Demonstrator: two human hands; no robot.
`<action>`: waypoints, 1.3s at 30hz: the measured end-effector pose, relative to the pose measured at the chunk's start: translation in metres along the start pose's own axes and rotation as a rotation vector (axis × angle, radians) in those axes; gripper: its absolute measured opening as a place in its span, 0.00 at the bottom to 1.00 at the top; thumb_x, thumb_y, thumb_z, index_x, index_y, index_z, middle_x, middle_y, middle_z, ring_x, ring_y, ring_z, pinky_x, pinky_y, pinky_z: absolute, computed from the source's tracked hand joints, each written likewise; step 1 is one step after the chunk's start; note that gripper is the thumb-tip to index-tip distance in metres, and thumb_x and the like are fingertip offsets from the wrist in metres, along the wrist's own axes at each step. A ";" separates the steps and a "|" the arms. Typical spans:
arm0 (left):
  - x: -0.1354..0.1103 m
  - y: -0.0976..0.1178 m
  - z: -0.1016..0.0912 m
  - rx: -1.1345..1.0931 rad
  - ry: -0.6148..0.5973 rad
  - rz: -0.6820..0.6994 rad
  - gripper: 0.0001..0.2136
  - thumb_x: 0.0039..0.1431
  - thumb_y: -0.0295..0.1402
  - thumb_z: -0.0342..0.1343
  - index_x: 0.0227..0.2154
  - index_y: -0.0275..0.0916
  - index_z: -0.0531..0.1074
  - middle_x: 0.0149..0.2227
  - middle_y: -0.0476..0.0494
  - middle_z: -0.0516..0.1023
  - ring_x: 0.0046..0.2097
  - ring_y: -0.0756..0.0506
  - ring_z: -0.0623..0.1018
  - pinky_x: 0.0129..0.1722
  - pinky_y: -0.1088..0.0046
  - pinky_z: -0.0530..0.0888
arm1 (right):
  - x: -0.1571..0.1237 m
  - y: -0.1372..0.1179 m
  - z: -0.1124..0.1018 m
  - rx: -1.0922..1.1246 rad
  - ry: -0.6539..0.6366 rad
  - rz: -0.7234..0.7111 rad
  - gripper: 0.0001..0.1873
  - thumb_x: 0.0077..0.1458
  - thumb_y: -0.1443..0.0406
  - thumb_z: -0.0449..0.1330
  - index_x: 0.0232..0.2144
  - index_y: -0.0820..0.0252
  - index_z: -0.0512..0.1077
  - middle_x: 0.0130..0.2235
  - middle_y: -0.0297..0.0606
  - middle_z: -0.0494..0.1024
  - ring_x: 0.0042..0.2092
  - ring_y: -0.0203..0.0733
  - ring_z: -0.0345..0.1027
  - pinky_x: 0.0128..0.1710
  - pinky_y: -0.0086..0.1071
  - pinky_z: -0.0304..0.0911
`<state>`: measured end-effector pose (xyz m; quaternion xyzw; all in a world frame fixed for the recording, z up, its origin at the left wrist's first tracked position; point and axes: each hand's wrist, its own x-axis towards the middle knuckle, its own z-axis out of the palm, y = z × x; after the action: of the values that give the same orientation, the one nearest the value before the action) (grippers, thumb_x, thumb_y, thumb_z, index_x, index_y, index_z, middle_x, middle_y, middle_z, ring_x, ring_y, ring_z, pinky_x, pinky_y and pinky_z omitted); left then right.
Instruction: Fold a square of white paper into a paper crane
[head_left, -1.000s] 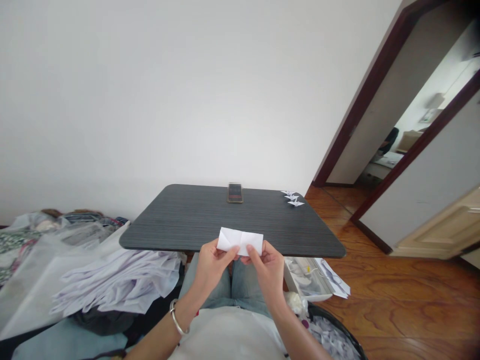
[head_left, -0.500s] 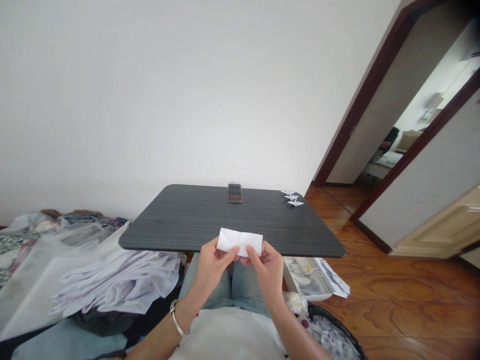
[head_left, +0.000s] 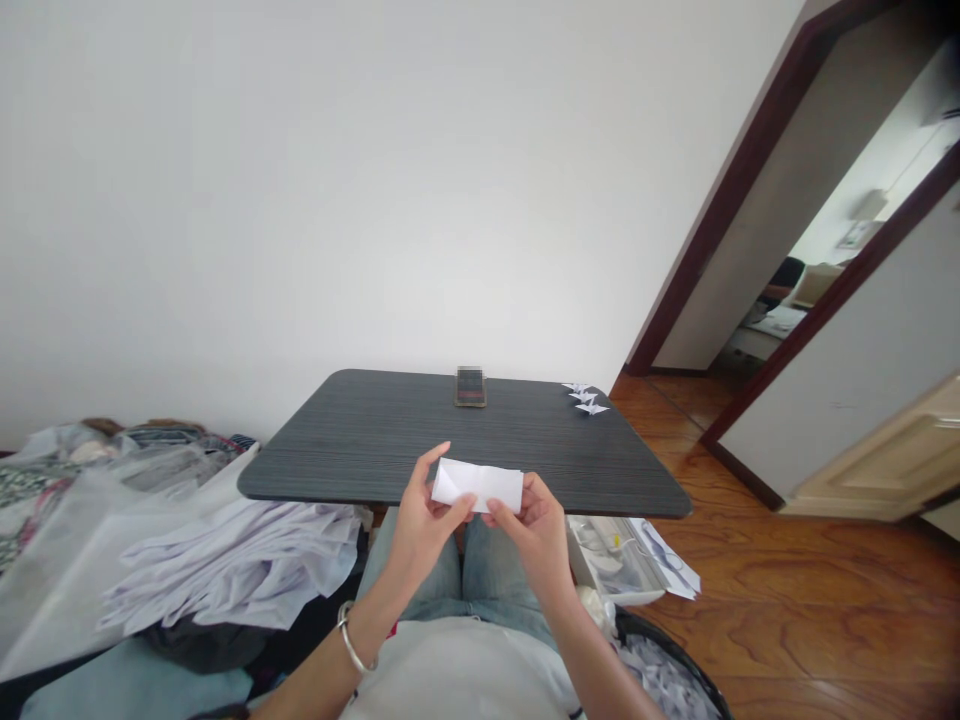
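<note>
A folded white sheet of paper (head_left: 478, 483) is held up over the near edge of the dark table (head_left: 375, 430). My left hand (head_left: 427, 515) grips its left end, thumb on the front and the index finger raised off the paper. Around the right end, my right hand (head_left: 536, 525) is closed, thumb pressed near the lower edge. A crease runs down the paper near its middle. Several small folded paper cranes (head_left: 589, 400) stand at the table's far right corner.
A phone (head_left: 470, 387) rests at the table's back edge against the wall. White cloth (head_left: 247, 560) is heaped at the left. To the right are a white box (head_left: 619, 560) on the floor and a dark-rimmed bin (head_left: 667, 670) of paper scraps.
My left index finger has lifted away from the paper and points up. The paper has shifted very slightly left, still between both hands.
</note>
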<state>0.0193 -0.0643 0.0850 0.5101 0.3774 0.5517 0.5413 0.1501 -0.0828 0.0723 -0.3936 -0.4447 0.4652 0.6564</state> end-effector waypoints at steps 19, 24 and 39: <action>0.000 0.007 -0.002 0.133 0.070 0.073 0.30 0.45 0.30 0.61 0.53 0.42 0.59 0.31 0.51 0.74 0.28 0.50 0.73 0.28 0.78 0.72 | -0.001 -0.006 0.000 -0.025 -0.051 0.031 0.17 0.44 0.62 0.65 0.38 0.59 0.68 0.30 0.34 0.80 0.29 0.40 0.73 0.31 0.33 0.71; -0.001 0.008 -0.001 0.138 0.060 0.063 0.29 0.45 0.30 0.60 0.53 0.41 0.61 0.37 0.47 0.74 0.31 0.49 0.74 0.30 0.76 0.72 | 0.000 -0.007 0.000 -0.050 -0.038 0.014 0.11 0.45 0.60 0.65 0.30 0.61 0.71 0.26 0.34 0.78 0.26 0.37 0.71 0.27 0.29 0.70; -0.001 0.008 -0.001 0.123 0.062 0.020 0.22 0.44 0.31 0.61 0.45 0.38 0.67 0.26 0.53 0.70 0.25 0.52 0.70 0.23 0.80 0.71 | 0.002 -0.001 -0.005 -0.092 -0.048 0.003 0.12 0.47 0.58 0.63 0.30 0.62 0.72 0.24 0.34 0.78 0.24 0.38 0.71 0.25 0.29 0.68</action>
<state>0.0168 -0.0658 0.0923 0.5290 0.4221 0.5481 0.4915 0.1558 -0.0814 0.0719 -0.4127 -0.4804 0.4547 0.6262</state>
